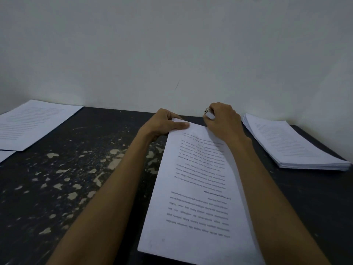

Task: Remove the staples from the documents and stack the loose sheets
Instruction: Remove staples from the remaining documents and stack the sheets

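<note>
A printed document (194, 188) lies lengthwise on the dark table (66, 178) between my forearms, its text upside down to me. My left hand (164, 124) pinches its far left corner, thumb on top of the paper. My right hand (223, 123) is curled round a small staple remover (209, 113) with a pale handle, at the document's far right corner. The staple itself is hidden under my hands.
A thick stack of printed sheets (294, 146) lies at the right, near the table's edge. At the far left lies a thinner pile of sheets (32, 123), with another sheet's corner (4, 154) below it. A pale wall (172, 54) stands right behind the table.
</note>
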